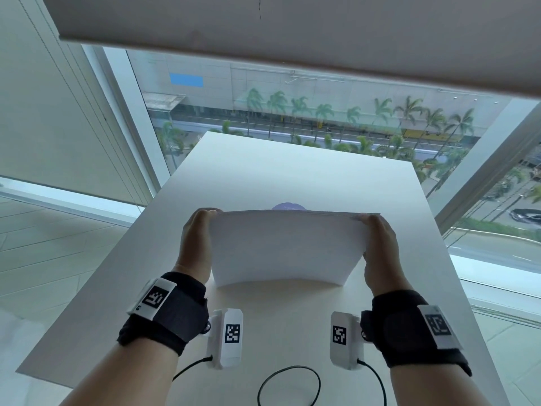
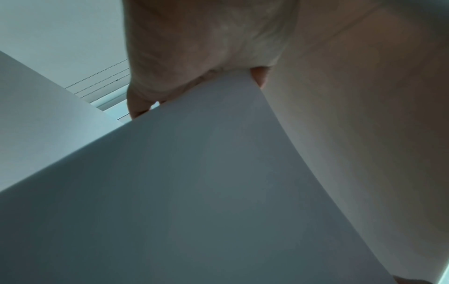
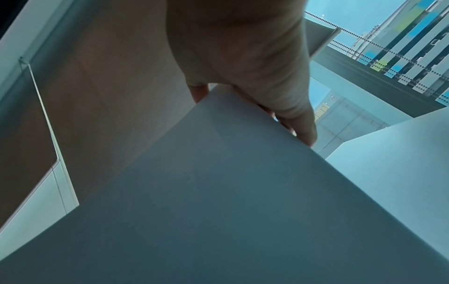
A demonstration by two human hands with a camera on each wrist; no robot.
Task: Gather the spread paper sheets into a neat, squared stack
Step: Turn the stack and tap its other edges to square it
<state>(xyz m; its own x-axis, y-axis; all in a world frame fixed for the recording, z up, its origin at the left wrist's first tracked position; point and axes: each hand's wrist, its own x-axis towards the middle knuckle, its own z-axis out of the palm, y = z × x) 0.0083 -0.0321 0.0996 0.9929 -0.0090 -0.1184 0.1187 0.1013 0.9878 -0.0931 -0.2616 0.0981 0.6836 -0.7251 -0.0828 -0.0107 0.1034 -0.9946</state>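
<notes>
Matt white paper stack (image 1: 287,247) on a smooth, seemingly laminate table (image 1: 292,171); black cloth wrist straps (image 1: 172,312).

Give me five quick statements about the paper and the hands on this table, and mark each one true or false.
1. Both hands hold the paper stack by its side edges. True.
2. The paper stack lies flat on the table. False: it stands on its lower edge.
3. The left hand rests idle on the table. False: it grips the stack.
4. The right hand grips the stack's right edge. True.
5. Loose sheets are spread across the table. False: none show.
</notes>
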